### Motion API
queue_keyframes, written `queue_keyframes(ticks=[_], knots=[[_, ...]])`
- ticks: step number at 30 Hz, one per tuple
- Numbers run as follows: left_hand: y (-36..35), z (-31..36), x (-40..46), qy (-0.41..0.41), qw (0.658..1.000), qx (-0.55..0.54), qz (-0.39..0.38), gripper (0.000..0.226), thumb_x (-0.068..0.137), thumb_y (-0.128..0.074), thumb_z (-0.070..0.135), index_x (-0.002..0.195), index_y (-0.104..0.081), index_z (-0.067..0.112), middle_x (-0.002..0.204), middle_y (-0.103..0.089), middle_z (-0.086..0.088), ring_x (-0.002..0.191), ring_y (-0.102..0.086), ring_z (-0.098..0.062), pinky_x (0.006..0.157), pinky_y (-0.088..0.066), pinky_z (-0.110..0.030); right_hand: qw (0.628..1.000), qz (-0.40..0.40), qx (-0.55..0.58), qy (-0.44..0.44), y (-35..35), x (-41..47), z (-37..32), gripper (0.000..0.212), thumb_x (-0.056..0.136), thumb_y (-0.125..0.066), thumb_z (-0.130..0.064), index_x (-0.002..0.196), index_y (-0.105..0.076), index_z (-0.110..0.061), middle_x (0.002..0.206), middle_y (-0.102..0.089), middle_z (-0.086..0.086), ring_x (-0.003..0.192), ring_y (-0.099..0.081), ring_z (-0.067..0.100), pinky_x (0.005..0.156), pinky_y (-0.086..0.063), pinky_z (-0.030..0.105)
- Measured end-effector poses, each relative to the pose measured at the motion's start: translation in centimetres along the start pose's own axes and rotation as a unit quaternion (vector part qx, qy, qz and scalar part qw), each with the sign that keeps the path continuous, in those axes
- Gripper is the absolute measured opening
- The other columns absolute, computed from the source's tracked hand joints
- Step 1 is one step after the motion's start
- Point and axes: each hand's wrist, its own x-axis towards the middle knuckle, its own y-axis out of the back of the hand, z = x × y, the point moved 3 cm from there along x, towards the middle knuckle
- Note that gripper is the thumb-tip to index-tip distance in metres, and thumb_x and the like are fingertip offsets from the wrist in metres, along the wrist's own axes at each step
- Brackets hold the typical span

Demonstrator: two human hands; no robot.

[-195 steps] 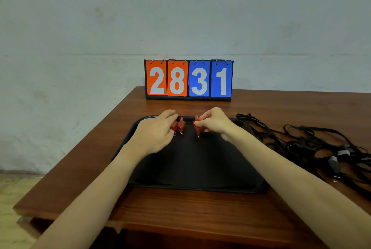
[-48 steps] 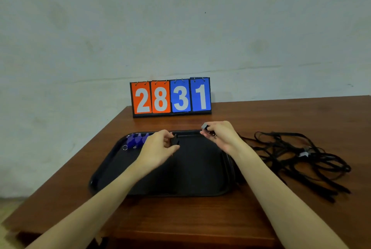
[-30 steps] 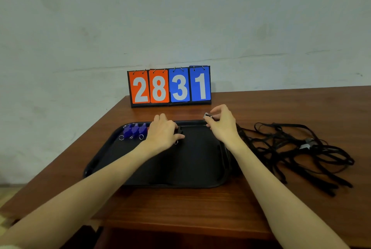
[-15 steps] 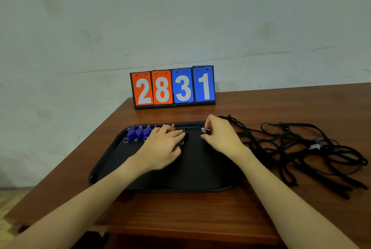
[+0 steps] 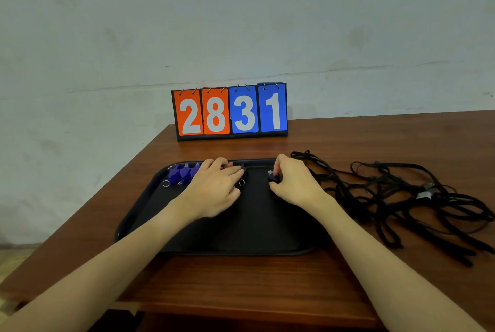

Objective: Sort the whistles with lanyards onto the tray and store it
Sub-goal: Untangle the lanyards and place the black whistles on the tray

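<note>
Dim, even indoor light — no glare, only soft shadows under the forearms. The wide lens bows the table (image 5: 375, 139) edge; the black tray (image 5: 241, 235) loses detail — slightly soft throughout.

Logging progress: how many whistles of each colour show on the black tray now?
Blue plastic whistles: 3
Black plastic whistles: 2, one pinched by the right hand
Red plastic whistle: 1 showing; the left hand may hide more
Total: 6

3 blue whistles (image 5: 183, 172), 1 tray (image 5: 139, 214), 2 hands (image 5: 217, 188)
</note>
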Motion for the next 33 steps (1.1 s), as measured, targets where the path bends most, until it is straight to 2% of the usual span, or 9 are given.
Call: queue_keyframes(ticks=[2, 4, 11, 17, 24, 33], knots=[[-0.1, -0.1, 0.1, 0.003, 1.0, -0.002, 0.002, 0.052, 0.099, -0.032, 0.037, 0.149, -0.031, 0.023, 0.153, -0.036, 0.005, 0.139, -0.026, -0.016, 0.114, -0.016, -0.035, 1.0, -0.009, 0.008, 0.001, 0.1, -0.1, 0.0, 0.023, 0.082, -0.069, -0.015, 0.098, -0.052, -0.013, 0.091, -0.054, -0.003, 0.075, -0.052, 0.01, 0.056, -0.04, 0.018], [-0.2, -0.1, 0.1, 0.006, 1.0, -0.004, 0.007, 0.052, 0.099, -0.032, 0.036, 0.149, -0.032, 0.023, 0.153, -0.036, 0.005, 0.139, -0.026, -0.016, 0.115, -0.014, -0.036, 1.0, -0.014, 0.009, 0.004, 0.1, -0.1, 0.0, 0.023, 0.08, -0.069, -0.016, 0.097, -0.053, -0.014, 0.088, -0.051, -0.006, 0.075, -0.051, 0.01, 0.056, -0.038, 0.018], [-0.3, -0.9, -0.3, 0.045, 0.997, -0.056, 0.034, 0.051, 0.099, -0.034, 0.033, 0.148, -0.032, 0.022, 0.152, -0.035, 0.004, 0.138, -0.027, -0.015, 0.115, -0.013, -0.039, 0.998, 0.035, 0.048, 0.017, 0.1, 0.3, -0.3, 0.025, 0.082, -0.073, -0.02, 0.1, -0.057, -0.014, 0.089, -0.063, -0.001, 0.078, -0.063, 0.014, 0.075, -0.056, 0.029], [0.3, -2.4, -0.7, 0.088, 0.987, -0.115, 0.074, 0.046, 0.099, -0.037, 0.031, 0.144, -0.038, 0.023, 0.15, -0.038, 0.005, 0.137, -0.028, -0.016, 0.115, -0.013, -0.04, 0.995, 0.031, 0.098, 0.002, 0.1, 0.7, -0.8, 0.026, 0.08, -0.075, -0.018, 0.099, -0.057, -0.017, 0.094, -0.066, 0.001, 0.078, -0.067, 0.013, 0.077, -0.056, 0.027], [0.0, -3.1, -0.8, 0.088, 0.986, -0.124, 0.074, 0.044, 0.099, -0.039, 0.028, 0.142, -0.041, 0.024, 0.149, -0.04, 0.005, 0.137, -0.03, -0.016, 0.116, -0.013, -0.042, 0.999, -0.005, 0.015, 0.028, -0.5, 2.2, -1.5, 0.032, 0.081, -0.074, -0.022, 0.111, -0.063, -0.017, 0.11, -0.065, 0.003, 0.081, -0.06, 0.011, 0.083, -0.055, 0.031], [0.0, -3.1, -0.7, 0.092, 0.981, -0.139, 0.096, 0.042, 0.099, -0.041, 0.027, 0.141, -0.042, 0.025, 0.146, -0.043, 0.005, 0.137, -0.032, -0.015, 0.116, -0.015, -0.041, 0.999, -0.007, -0.016, 0.035, -1.4, 3.4, -1.4, 0.039, 0.083, -0.071, -0.031, 0.118, -0.064, -0.016, 0.113, -0.067, 0.003, 0.081, -0.057, 0.007, 0.082, -0.054, 0.028]])
